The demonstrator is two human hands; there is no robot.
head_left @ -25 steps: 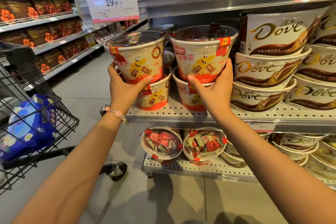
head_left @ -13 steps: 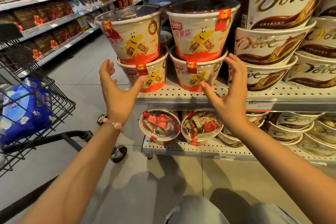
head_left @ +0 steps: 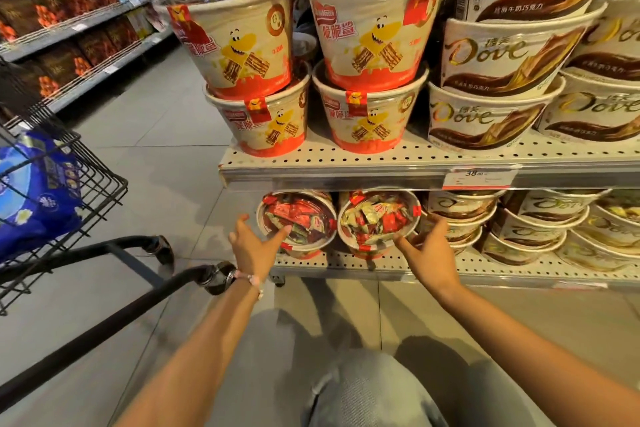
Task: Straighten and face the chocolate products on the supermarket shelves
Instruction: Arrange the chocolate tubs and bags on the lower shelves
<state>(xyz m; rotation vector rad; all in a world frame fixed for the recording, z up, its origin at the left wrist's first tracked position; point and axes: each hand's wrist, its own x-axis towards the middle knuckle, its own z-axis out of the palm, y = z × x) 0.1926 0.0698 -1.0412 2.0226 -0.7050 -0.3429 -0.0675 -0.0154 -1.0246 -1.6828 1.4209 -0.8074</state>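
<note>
left hand (head_left: pixel 254 246): fingers spread and loose, holding nothing, thumb tip at the near rim of the left candy tub (head_left: pixel 297 222), palm turned inward as if to cup its outer side.
right hand (head_left: pixel 429 248): open too, fingers apart, gripping nothing, just beside the right candy tub (head_left: pixel 379 220) on its outer side; whether it touches the rim i cannot tell.
why so held: the two hands bracket the pair from outside, which suits pulling or turning both tubs at once, one per hand.
lower shelf (head_left: pixel 346 265): the two candy tubs sit side by side near its front edge, clear lids tipped toward the aisle so the wrapped sweets show.
upper shelf (head_left: pixel 346 163): four wafer tubs (head_left: pixel 370 31) stacked two on two, cartoon faces mostly forward; the top left one sits a little askew on the one below.
dove tubs (head_left: pixel 498 59): stacked to the right on both shelves, logos outward, nested for height.
stage, as i judge it: upper tubs look faced; the lower pair is the step in hand, not yet gripped.
next move needs: a hold low on each tub, since the lids are smooth.
shopping cart (head_left: pixel 69 204): at the left, a blue pack inside, parked clear of the shelf.
</note>
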